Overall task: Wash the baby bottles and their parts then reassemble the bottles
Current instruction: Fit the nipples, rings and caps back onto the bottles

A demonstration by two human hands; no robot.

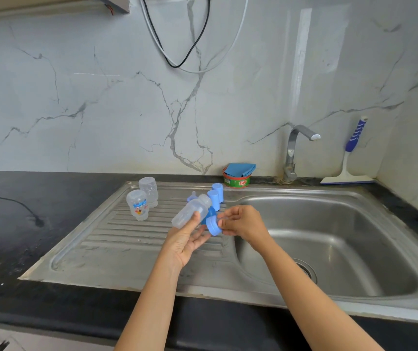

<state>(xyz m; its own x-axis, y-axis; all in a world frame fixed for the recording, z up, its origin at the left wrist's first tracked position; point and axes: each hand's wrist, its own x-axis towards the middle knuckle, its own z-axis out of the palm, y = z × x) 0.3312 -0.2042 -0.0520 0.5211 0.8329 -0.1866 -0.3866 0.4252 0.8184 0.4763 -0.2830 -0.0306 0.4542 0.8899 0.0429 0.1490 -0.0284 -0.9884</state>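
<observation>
Clear baby bottle held tilted above the sink's ribbed drainboard, one end pointing up toward the back right, the other end down-left. Left hand palm-up under it, thumb pressed on the bottle side, fingers loosely curled below; forearm comes in from bottom centre. Right hand just beside, fingers pinched round a blue screw collar, collar tilted and close to the left fingertips; can't tell if collar touches the bottle. Right forearm runs in from bottom right, crossing over the basin edge. A darker blue part sits between bottle and collar, mostly hidden, can't tell what it is. Behind the held bottle, two light blue caps stand upright on the drainboard, a small blue piece just left of them. Further left, two more clear bottles stand upside down on the drainboard, touching or nearly so, front one with a cartoon print. Back edge: green tub with blue cloth in it, tap, blue-handled squeegee leaning on the wall. Black surface surrounds the sink.
</observation>
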